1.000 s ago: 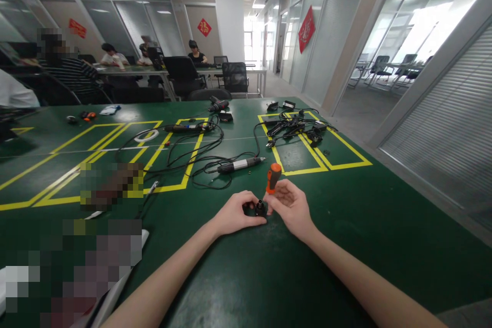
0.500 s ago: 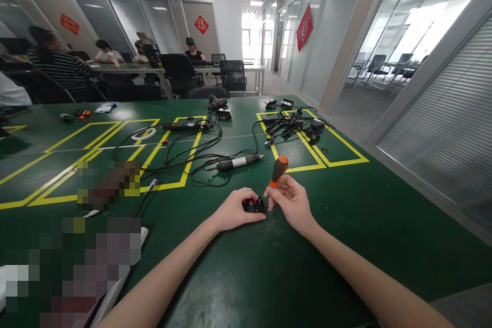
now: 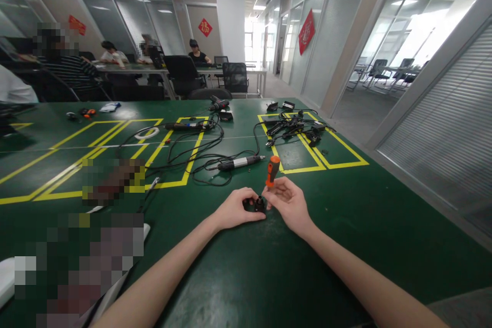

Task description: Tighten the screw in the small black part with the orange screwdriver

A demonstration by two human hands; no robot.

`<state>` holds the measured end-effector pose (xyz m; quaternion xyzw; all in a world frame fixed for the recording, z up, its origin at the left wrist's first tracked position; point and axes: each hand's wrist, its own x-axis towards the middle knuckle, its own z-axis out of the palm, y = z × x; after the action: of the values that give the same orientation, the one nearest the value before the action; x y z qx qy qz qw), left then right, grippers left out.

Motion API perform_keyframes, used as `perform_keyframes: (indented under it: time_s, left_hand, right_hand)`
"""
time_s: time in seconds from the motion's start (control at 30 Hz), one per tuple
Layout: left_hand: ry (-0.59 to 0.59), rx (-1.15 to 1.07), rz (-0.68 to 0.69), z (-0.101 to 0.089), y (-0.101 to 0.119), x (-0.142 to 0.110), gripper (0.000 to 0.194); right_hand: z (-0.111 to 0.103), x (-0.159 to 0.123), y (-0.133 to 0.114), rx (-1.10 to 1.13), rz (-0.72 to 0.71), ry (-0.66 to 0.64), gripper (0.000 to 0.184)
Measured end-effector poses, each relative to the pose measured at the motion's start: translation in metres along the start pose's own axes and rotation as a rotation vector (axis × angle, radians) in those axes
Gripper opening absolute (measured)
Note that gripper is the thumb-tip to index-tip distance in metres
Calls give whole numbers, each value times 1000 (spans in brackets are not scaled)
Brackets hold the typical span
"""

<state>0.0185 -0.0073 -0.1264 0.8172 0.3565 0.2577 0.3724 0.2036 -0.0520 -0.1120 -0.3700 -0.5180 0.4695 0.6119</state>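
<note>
Green worktop [image 3: 326, 215], marked with yellow tape [image 3: 303, 170], carries everything. Near its middle, the left hand [image 3: 235, 209] pinches the black part [image 3: 260, 206]; the right hand [image 3: 289, 204] grips the screwdriver [image 3: 273, 168] just right of it. A loose left pinch could let the part twist, making the tip slip.

The left hand [image 3: 237, 209] and the right hand [image 3: 291, 203] are both ungloved, with slim fingers, the wrists carry no watch or band, and both forearms are uncovered as far as the head view shows them, with no sleeve in sight.
</note>
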Motion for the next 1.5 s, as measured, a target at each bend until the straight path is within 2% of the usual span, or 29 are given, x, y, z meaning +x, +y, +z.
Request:
perform_keyframes:
  time_s: [0.27, 0.63, 0.93, 1.13, 1.5]
  left_hand:
    - [-1, -3, -7, 0, 1, 0, 27]
    - [-5, -1, 7, 0, 0, 0, 27]
    - [3, -1, 4, 1, -2, 0, 29]
    - [-14, 4, 15, 0, -4, 0, 30]
    - [-12, 7, 6, -1, -1, 0, 29]
  right_hand:
    - [-2, 0, -1, -28, -14, -76, 21]
    - [-3, 1, -3, -40, 41, 30, 31]
    - [-6, 3, 0, 6, -14, -62, 26]
    - [-9, 3, -5, -101, -70, -54, 22]
    - [-12, 4, -10, -82, -24, -63, 26]
